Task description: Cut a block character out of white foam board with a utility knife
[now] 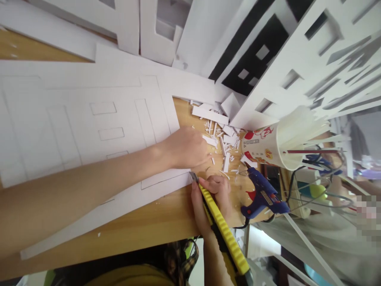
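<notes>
My left hand (186, 147) lies with curled fingers on the edge of a large white foam board (89, 131), pressing it onto the wooden table (154, 222). Just below it, my right hand (212, 198) grips a yellow utility knife (223, 226). The knife's blade tip touches the board's corner near my left hand. Pencilled rectangles and cut lines cover the board. Small white foam scraps (223, 139) lie scattered just beyond my left hand's fingers.
A blue glue gun (262, 196) lies right of the knife. A paper cup (268, 147) full of white glue sticks lies beside it. White cut-out model walls (312, 59) and more foam sheets (133, 24) crowd the far side. Cables (312, 186) tangle at the right.
</notes>
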Demonstrator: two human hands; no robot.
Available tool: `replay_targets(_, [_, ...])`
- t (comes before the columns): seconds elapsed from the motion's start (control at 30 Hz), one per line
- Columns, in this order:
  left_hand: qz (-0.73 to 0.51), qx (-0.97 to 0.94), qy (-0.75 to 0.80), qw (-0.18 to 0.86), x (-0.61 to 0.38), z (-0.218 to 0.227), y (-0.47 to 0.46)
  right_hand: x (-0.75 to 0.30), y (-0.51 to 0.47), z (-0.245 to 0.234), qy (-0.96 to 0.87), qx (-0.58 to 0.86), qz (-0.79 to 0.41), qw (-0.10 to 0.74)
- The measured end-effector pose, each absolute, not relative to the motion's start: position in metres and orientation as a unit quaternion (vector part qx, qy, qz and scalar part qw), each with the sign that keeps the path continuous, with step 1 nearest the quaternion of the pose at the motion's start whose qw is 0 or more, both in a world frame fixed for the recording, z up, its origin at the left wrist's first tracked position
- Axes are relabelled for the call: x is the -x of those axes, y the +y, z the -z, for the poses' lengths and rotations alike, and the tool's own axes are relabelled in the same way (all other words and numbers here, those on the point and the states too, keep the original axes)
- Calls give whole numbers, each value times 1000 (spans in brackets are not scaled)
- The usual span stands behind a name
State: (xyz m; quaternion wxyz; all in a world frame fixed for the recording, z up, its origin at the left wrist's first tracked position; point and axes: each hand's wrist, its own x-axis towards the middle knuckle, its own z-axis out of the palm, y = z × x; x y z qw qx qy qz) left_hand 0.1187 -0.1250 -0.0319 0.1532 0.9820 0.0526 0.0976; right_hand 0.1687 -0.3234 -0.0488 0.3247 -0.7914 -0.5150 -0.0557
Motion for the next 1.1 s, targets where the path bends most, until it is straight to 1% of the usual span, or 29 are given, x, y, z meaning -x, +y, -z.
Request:
replay_targets(0.17, [-103, -978, 51, 175, -121, 34, -124, -160, -315, 35, -508, 779, 35, 367])
replay_targets(0.3, [-123, -973, 59, 185, -120, 36, -123, -157, -314, 30, -504, 776, 26, 378])
replay_targets(0.47, [-88, -983, 50, 155, -119, 31, -123, -159, -318, 32, -517, 767, 40, 379])
replay_targets(0.73, [-45, -988, 47, 140, -120, 26, -122, -155, -325, 34, -499, 766, 38, 404])
replay_targets(0.93, [-16, -987, 33, 158, -119, 20, -123, -156, -329, 31, -520, 764, 31, 382])
replay_targets(1.1, [-11, -988, 31, 153, -120, 20, -123, -159, -335, 26, -479, 767, 1, 428])
